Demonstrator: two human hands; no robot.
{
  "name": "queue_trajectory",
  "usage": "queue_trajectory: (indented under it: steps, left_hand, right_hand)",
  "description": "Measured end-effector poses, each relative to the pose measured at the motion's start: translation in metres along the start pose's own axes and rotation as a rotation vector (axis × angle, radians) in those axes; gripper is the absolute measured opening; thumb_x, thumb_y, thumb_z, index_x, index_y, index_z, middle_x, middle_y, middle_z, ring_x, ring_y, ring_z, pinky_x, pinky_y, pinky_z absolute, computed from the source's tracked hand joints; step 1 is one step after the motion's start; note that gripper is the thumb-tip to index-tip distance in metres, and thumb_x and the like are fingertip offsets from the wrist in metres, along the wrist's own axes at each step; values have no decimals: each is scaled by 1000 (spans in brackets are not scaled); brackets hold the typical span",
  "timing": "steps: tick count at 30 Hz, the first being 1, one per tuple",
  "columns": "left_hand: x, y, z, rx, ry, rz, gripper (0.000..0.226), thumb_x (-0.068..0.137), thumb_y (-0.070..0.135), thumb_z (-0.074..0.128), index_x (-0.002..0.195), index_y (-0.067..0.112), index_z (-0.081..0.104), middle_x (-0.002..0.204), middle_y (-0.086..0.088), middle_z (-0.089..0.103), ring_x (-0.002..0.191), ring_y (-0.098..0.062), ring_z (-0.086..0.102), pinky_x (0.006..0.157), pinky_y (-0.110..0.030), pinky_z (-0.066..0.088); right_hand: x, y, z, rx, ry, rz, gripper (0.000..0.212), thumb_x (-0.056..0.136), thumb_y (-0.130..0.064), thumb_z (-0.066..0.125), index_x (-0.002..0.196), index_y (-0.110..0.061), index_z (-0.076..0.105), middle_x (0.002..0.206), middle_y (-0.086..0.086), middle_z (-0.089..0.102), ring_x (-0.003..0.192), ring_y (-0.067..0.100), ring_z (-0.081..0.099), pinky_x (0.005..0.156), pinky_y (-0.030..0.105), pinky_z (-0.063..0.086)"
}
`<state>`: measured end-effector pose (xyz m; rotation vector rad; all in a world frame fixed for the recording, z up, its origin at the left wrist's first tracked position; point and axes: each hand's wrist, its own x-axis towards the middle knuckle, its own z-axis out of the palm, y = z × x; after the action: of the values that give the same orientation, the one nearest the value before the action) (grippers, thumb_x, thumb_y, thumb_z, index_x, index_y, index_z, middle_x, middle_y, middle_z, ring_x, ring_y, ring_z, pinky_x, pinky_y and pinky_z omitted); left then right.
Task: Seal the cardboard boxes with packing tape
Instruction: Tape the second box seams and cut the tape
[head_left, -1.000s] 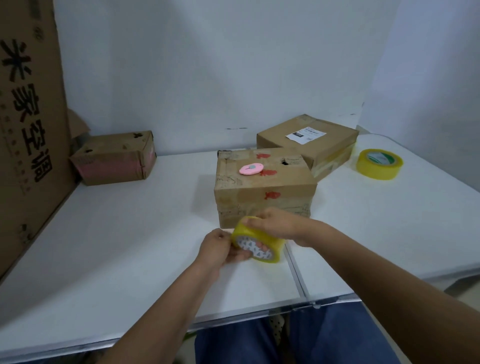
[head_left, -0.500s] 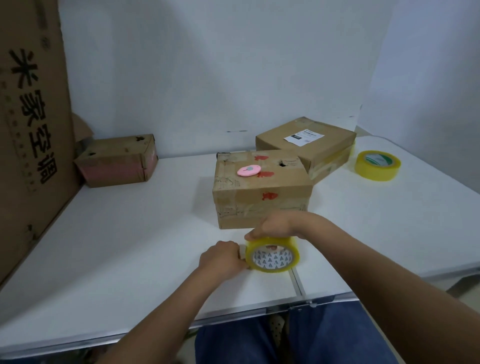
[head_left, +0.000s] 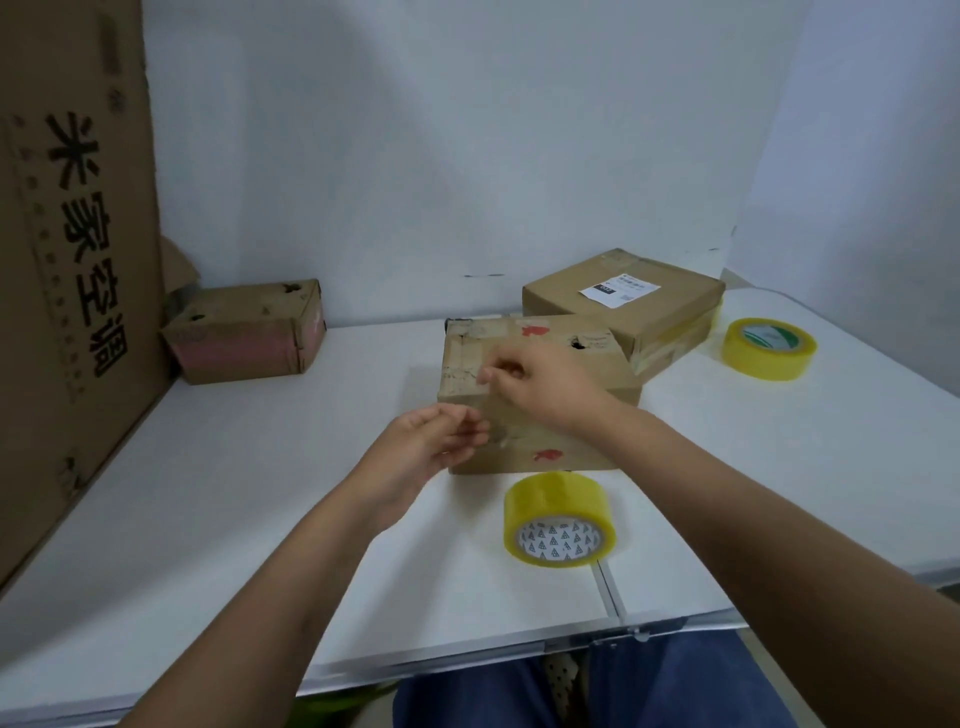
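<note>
Three boxes: middle box (head_left: 540, 400), labelled box (head_left: 623, 306), small box (head_left: 244, 338); two tape rolls (head_left: 558, 519) (head_left: 769, 348); bare tabletop (head_left: 234, 519) front-left. Left hand (head_left: 431, 447) loosely curled, holding nothing; right hand (head_left: 540, 384) fingers (head_left: 491, 371) pinching atop middle box, contents unclear.

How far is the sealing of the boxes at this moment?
Done: no fresh strip is clearly visible on the middle box. In hand: the right hand is over its top, the left hand at its front edge; the near tape roll lies on the table, unheld. Left: taping this box, then the labelled box and the far-left box.
</note>
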<state>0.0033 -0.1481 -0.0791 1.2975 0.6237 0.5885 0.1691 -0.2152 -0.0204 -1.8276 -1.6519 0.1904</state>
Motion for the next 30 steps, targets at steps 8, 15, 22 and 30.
queue_trajectory:
  steps: [8,15,22,30]
  left_hand:
    - [29,-30,2,-136,48,-33,27,103,17,47,111,1,68,108,-15,73,106,-24,69,84,-23,56]
    - [32,-39,-23,-42,-57,-219,26,99,15,53,108,1,73,108,-18,72,96,-22,72,82,-25,58]
    - [33,-17,-22,243,-5,-241,23,99,12,53,102,-1,72,103,-22,72,77,-18,69,79,-27,57]
    - [21,9,-23,901,444,650,20,100,25,53,109,30,70,109,24,66,103,3,61,91,-16,46]
  right_hand:
    - [28,20,25,116,-55,88,21,88,-13,55,76,-18,72,79,-12,63,71,-1,54,59,3,36]
    - [28,22,26,127,-75,81,23,90,-14,52,80,-10,72,72,-14,57,65,-1,53,55,10,37]
    - [27,20,22,153,-87,75,23,92,-13,51,86,-7,72,69,-16,51,53,-8,49,48,10,33]
    - [27,23,20,311,-51,186,24,95,-14,41,86,-13,64,72,-9,58,61,0,51,64,19,43]
